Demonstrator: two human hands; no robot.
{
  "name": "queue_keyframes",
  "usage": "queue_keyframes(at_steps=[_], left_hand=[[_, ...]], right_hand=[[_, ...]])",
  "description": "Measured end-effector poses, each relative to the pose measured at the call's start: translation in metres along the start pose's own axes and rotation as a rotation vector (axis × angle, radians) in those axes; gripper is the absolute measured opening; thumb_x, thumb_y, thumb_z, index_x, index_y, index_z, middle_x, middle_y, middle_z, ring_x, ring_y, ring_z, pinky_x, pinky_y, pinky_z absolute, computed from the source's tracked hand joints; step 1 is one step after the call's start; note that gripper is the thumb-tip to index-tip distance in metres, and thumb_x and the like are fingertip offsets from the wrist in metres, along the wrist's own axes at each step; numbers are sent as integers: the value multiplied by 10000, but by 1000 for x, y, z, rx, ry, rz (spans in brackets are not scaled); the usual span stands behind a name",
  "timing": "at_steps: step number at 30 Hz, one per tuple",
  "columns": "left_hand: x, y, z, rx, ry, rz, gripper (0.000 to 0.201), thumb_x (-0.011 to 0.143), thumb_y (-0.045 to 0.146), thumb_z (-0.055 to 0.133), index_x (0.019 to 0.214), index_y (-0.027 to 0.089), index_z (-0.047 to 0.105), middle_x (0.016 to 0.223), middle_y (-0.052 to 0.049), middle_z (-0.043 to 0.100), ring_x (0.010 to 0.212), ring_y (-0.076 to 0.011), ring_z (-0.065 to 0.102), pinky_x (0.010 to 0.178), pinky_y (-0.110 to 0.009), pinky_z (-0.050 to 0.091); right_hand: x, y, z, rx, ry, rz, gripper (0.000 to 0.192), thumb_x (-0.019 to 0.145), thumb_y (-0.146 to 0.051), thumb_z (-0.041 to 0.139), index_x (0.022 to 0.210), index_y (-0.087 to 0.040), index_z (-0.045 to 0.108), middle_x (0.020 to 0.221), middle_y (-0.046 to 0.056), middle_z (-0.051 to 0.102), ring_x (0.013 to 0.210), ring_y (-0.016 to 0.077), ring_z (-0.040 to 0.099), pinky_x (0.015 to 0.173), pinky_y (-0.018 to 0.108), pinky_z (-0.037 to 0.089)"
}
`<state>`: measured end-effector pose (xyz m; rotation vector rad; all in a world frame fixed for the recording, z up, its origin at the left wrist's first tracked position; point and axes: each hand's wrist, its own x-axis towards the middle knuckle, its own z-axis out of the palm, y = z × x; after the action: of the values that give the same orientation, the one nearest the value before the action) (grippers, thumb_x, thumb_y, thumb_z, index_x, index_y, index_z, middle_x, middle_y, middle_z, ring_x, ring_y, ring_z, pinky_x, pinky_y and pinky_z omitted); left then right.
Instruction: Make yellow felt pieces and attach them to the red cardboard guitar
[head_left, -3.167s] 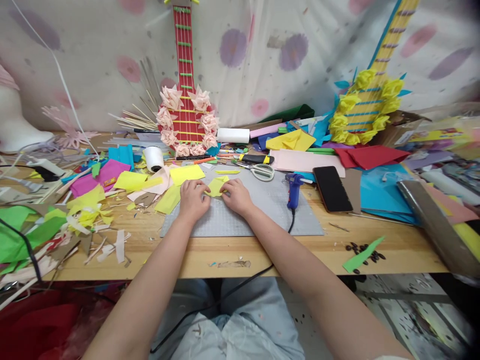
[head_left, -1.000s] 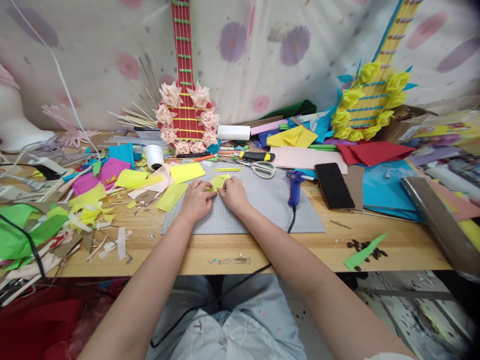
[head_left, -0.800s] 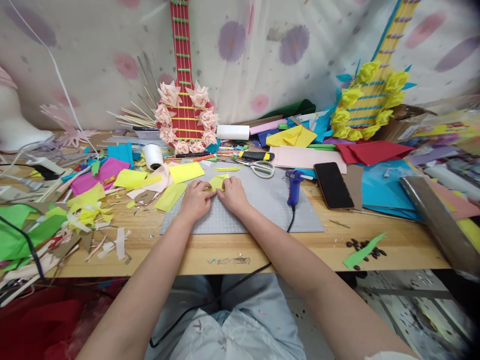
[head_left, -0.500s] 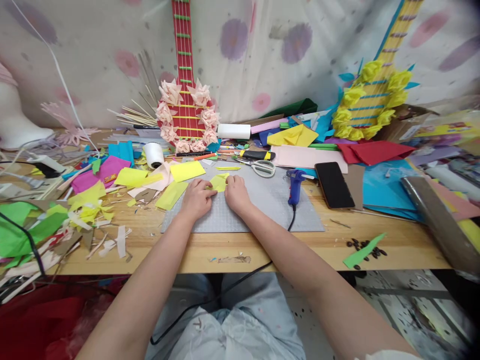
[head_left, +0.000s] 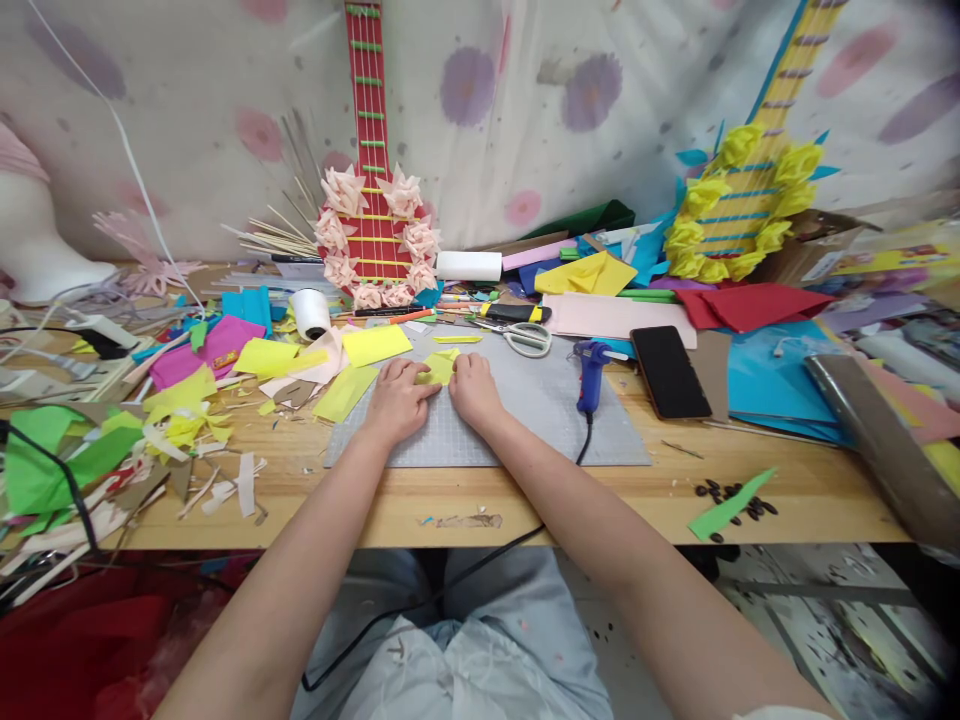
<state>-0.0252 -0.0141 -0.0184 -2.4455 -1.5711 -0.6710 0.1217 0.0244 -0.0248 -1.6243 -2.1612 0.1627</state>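
Note:
A small piece of yellow paper [head_left: 441,366] lies on the grey cutting mat [head_left: 517,430], between my two hands. My left hand [head_left: 397,398] is at its left edge, fingers bent over the paper and the thumb pointing right. My right hand [head_left: 475,390] has its fingers curled together on the paper's right edge. My fingers partly cover the paper. Left of my left hand are more yellow paper pieces [head_left: 345,392]. Scissors [head_left: 528,340] lie beyond the mat's middle, and a blue glue gun [head_left: 591,375] stands on its right side.
A phone [head_left: 670,372] lies right of the mat. Paper scraps [head_left: 184,410] cover the table's left. Behind stand a red paper guitar [head_left: 375,235] and a yellow one [head_left: 739,215]. The glue gun's black cord [head_left: 517,543] crosses the front edge.
My left thumb has slid slightly right and down along the paper. The fingers of both hands have shifted a little; the paper stays in place on the mat.

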Motion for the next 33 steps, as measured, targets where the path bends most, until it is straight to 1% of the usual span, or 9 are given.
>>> queue_keyframes(at_steps=[4,7,9,14,16,20,23,27,33], left_hand=[[0,-3,-4,-30,63,-59,270,702,129,498,763,283,711,1046,28,636,1038,-218,432,969,-418,318],[0,-5,-6,-43,103,-159,241,685,108,494,630,245,684,941,21,668,972,-217,470,921,-403,362],[1,-8,-5,-59,129,-234,254,672,82,474,671,227,683,919,1,665,935,-210,492,883,-380,394],[6,-20,5,-138,103,-289,459,643,83,485,1062,206,625,1069,-58,587,1016,-206,492,904,-344,402],[10,-26,9,-171,77,-278,430,664,113,496,1062,217,621,1077,-56,580,1031,-203,494,917,-346,394],[17,-31,8,-175,18,-149,206,725,178,504,849,222,664,981,-32,619,968,-185,525,868,-338,406],[19,-23,3,-82,26,-55,150,748,206,497,770,210,646,919,-34,633,905,-191,533,828,-350,402],[16,1,-2,105,103,-162,139,733,173,472,766,176,607,847,-84,614,890,-242,512,769,-386,383],[19,33,4,150,18,-216,148,718,164,472,811,161,587,861,-126,580,931,-278,479,750,-409,366]], right_hand=[[0,0,0,14,1,7,206,821,-98,373,971,-125,511,1002,143,518,922,238,420,798,354,371],[0,0,1,17,13,10,195,814,-98,377,950,-135,512,993,143,517,909,239,420,783,358,376],[0,1,2,17,16,12,192,813,-100,374,941,-137,512,991,143,516,905,242,419,774,357,379],[1,4,4,69,33,7,173,809,-109,372,896,-147,518,967,130,513,899,232,421,784,350,376],[1,5,5,131,58,1,158,799,-114,384,877,-159,515,947,114,511,890,222,426,788,346,377],[4,11,4,292,159,-35,177,753,-90,398,867,-173,505,927,84,514,894,200,440,831,339,374],[8,19,-1,392,256,-11,200,729,-86,390,878,-166,496,923,80,522,869,185,457,838,337,381],[11,29,-9,454,338,27,209,716,-91,377,872,-165,495,926,79,529,841,170,479,778,311,406],[9,27,-13,490,81,-114,193,725,-108,422,876,-185,514,836,10,584,738,122,504,714,258,408]])
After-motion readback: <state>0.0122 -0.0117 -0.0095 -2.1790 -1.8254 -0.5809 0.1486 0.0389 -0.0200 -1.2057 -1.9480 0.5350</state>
